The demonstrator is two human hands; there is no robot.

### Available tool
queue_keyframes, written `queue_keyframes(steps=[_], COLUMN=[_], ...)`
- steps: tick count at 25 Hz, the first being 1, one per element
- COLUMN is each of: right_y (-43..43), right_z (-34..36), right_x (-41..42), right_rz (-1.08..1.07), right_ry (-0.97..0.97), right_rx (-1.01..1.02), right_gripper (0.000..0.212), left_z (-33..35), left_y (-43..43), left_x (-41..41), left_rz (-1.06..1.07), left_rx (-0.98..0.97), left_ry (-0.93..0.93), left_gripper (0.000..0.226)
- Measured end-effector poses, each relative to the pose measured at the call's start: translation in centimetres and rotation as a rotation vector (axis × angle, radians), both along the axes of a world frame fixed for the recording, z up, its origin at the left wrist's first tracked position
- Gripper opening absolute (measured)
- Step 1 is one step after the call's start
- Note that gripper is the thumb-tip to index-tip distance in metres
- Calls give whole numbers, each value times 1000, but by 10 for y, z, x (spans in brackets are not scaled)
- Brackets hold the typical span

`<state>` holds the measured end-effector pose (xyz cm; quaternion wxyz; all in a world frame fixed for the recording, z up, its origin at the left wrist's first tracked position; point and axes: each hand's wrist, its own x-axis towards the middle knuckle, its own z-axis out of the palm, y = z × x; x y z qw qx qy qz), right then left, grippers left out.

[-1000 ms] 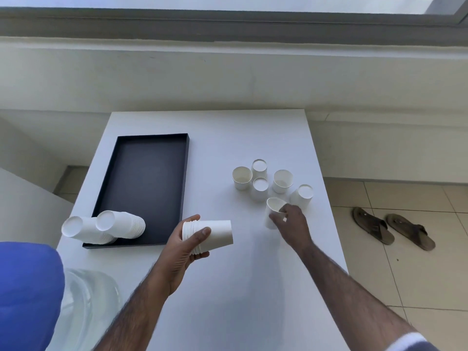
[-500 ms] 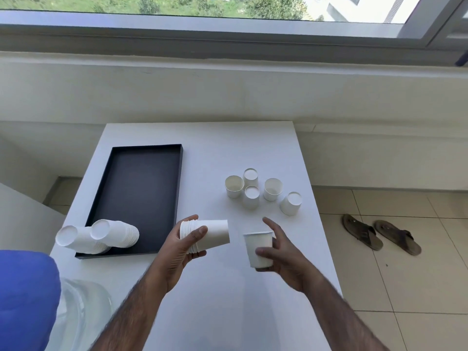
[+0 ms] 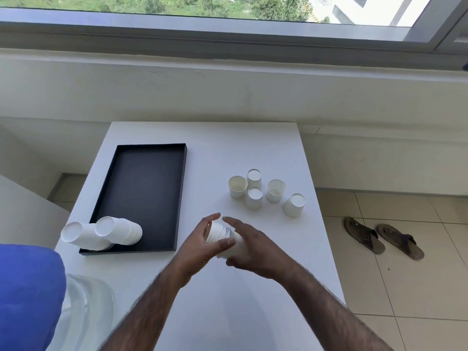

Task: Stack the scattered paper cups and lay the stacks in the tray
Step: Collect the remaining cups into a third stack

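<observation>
both hands, left hand [image 3: 200, 245] and right hand [image 3: 253, 252], have fingers wrapped round one cup stack [image 3: 222, 239] above the surface [image 3: 253, 148]. black tray [image 3: 141, 183] holds two stacks [image 3: 119, 230] lying at its near end; five loose cups [image 3: 263, 192] sit nearby.

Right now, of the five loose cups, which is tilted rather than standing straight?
The rightmost loose cup, base up and leaning, set apart from the cluster. The other four stand straight.
</observation>
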<state>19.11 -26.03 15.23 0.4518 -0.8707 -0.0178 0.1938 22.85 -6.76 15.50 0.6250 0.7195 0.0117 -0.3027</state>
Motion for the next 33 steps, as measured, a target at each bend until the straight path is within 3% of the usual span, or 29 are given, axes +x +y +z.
queue_keyframes(steps=[4, 7, 10, 11, 13, 16, 19, 24, 30, 33], right_y=[24, 40, 30, 20, -4, -32, -45, -45, -36, -37], right_z=[-6, -11, -23, -31, -52, -83, -102, -110, -113, -110], right_x=[0, -1, 16, 28, 58, 106, 138, 115, 47, 40], right_rz=[-180, -148, -196, -302, -443, -237, 14, -22, -77, -164], right_ry=[38, 135, 157, 85, -118, -171, -93, -89, -56, -37], right_rx=[270, 371, 440, 399, 24, -560, -780, -871, -703, -589], right_gripper=[86, 87, 64, 51, 43, 64, 73, 50, 68, 67], left_z=[-14, -24, -29, -30, -30, -30, -33, -39, -36, -34], left_y=[-12, -10, 5, 13, 25, 39, 49, 56, 53, 48], left_x=[-5, -9, 0, 4, 9, 11, 8, 2, 2, 1], left_rz=[279, 392, 429, 419, 377, 305, 273, 279, 261, 250], left_rx=[-182, -245, -197, -163, -110, -56, -10, 4, 29, 35], left_ry=[-5, 35, 55, 52, 82, 143, 159, 171, 175, 156], left_gripper=[106, 118, 126, 124, 113, 87, 81, 82, 83, 83])
